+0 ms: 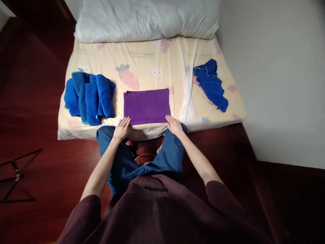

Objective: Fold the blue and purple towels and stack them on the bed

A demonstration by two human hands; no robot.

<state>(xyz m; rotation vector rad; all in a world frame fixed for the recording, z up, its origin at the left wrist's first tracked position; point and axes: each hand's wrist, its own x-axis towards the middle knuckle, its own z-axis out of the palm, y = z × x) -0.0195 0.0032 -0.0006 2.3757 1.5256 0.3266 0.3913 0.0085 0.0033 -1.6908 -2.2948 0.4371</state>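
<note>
A purple towel [146, 105] lies folded into a flat rectangle near the front edge of the mattress [152, 64]. My left hand [122, 128] rests at its near left corner, fingers stretched out and touching the edge. At the near right corner my right hand [174, 125] lies the same way, fingers flat on the cloth's edge. Neither hand grips anything.
Several folded blue towels [88, 95] sit in a pile left of the purple one. A crumpled blue cloth [211, 84] lies at the right. A white pillow [147, 18] is at the far end. A white wall [279, 78] is on the right, dark wooden floor [38, 101] on the left.
</note>
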